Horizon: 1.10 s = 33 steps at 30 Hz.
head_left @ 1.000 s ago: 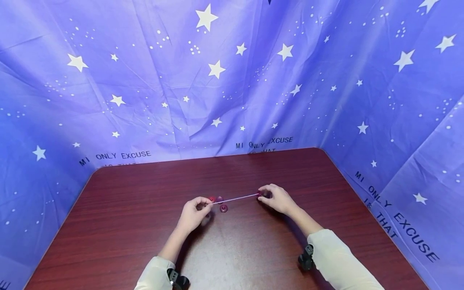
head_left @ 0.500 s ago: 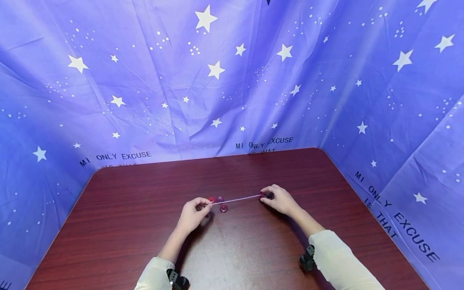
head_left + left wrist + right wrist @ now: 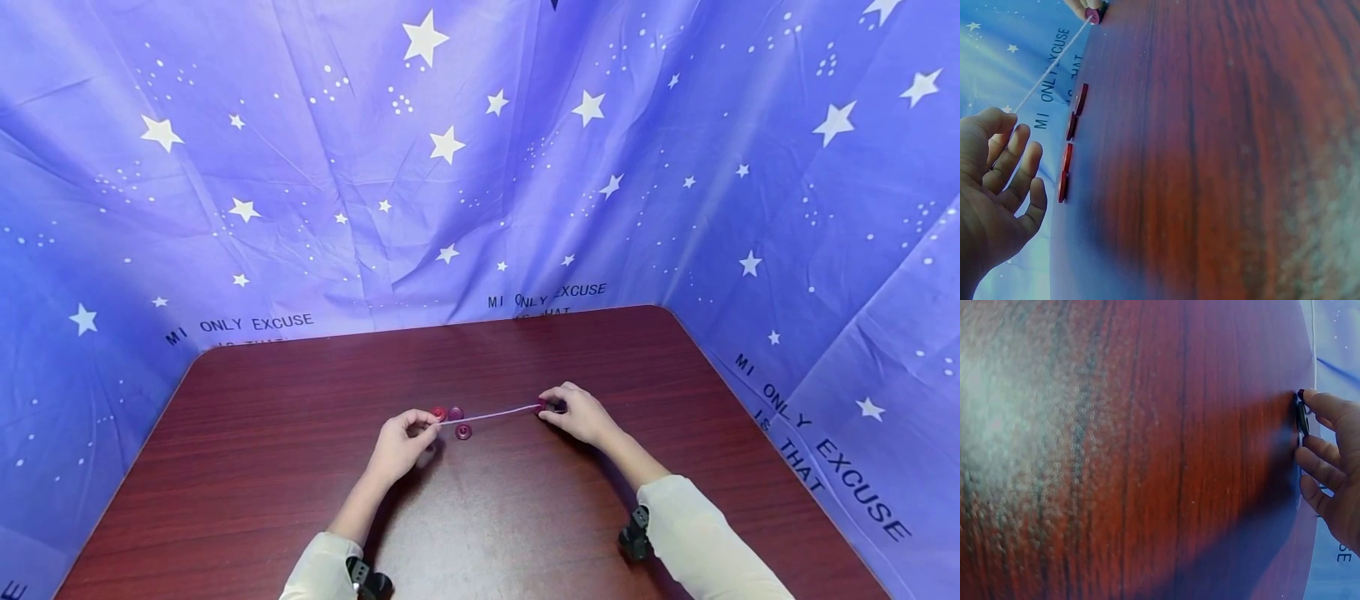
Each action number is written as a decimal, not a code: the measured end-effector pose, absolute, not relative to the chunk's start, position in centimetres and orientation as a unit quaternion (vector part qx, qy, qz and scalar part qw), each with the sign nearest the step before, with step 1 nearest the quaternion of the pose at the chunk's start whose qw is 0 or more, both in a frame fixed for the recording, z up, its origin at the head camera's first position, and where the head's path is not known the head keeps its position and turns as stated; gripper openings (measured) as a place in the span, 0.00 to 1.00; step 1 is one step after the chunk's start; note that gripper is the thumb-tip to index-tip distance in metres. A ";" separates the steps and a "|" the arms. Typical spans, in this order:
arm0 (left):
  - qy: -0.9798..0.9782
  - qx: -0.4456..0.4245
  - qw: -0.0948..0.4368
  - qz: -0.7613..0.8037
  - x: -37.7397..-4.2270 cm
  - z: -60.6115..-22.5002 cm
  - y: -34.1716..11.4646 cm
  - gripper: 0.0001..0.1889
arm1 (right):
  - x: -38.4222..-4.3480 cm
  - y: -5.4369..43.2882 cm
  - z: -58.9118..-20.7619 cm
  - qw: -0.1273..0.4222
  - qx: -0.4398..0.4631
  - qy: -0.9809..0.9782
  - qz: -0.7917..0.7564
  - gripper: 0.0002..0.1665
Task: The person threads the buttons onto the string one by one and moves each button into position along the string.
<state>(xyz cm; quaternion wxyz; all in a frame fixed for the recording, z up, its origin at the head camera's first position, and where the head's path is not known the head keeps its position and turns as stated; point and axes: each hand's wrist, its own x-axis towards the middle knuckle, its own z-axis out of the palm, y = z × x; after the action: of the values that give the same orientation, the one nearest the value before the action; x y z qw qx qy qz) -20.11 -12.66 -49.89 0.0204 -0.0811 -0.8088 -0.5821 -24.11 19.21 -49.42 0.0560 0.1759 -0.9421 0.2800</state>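
Observation:
A pale lilac string (image 3: 495,414) spans the gap between my hands above the table. My left hand (image 3: 401,442) pinches its left end between thumb and index finger; the other fingers are loosely bent in the left wrist view. At the opposite end, my right hand (image 3: 581,414) holds a dark red round button (image 3: 1093,15) close to the tabletop, with the string running to it. Beneath the string near my left fingertips lie a red button (image 3: 439,412), a purple button (image 3: 455,412) and a maroon button (image 3: 463,432). My fingers partly hide the held button.
The dark red wood-grain table (image 3: 480,517) has rounded back corners. A blue-violet curtain (image 3: 337,167) with white stars hangs behind it and along both sides. Black wrist cameras sit at the cuffs of both pale sleeves (image 3: 701,533).
My right hand has shifted slightly to the right with the button. The string dips a little lower and curves slightly now. My left hand and the loose buttons stay almost in place.

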 end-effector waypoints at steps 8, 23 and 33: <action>-0.812 -0.087 0.028 -0.577 -20.0 -49.7 -12.5 0.03 | -24.3 19.1 -49.8 0.046 0.172 -0.944 0.278 0.15; -0.810 -0.093 0.037 -0.578 -20.0 -49.8 -12.4 0.03 | -24.4 19.0 -49.9 0.035 0.172 -0.947 0.268 0.17; -0.817 -0.089 0.046 -0.568 -19.9 -49.1 -12.1 0.02 | -24.4 18.7 -48.7 0.055 0.169 -0.939 0.295 0.16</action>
<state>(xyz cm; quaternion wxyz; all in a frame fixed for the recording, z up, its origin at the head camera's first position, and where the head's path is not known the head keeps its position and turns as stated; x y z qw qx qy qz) -19.89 -12.06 -49.10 0.0460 -0.0887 -0.8170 -0.5679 -24.36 18.71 -48.66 0.0552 0.1693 -0.9388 0.2948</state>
